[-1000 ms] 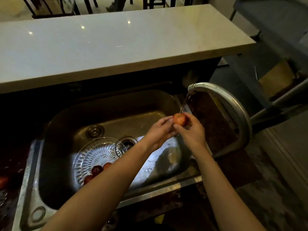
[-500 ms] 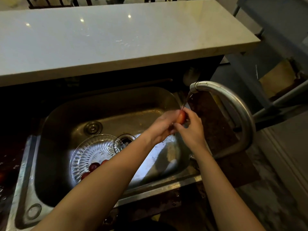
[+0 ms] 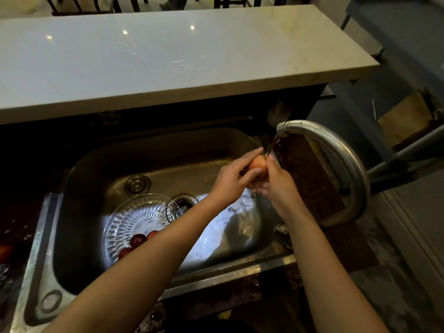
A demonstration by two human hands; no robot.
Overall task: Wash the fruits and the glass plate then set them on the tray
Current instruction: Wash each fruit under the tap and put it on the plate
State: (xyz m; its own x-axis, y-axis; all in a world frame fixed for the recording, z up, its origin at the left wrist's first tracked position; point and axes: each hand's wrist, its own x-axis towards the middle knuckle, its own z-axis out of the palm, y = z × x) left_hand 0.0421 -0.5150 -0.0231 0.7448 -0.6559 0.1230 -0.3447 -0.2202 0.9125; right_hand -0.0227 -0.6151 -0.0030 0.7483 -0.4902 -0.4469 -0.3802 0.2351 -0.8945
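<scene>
A small orange-red fruit is under the stream running from the curved metal faucet. My left hand and my right hand both grip it, over the right side of the steel sink. A cut-glass plate lies on the sink floor at the left. On its near side lie dark red fruits, partly hidden by my left forearm. Another red fruit shows dimly at the far left edge.
A pale stone counter runs across behind the sink. The drain sits beside the plate, a second round fitting behind it. Dark wet worktop lies left of the sink. Floor and furniture legs are on the right.
My hands have turned the fruit under the water; my left fingers now wrap over its far side. The view has shifted slightly.
</scene>
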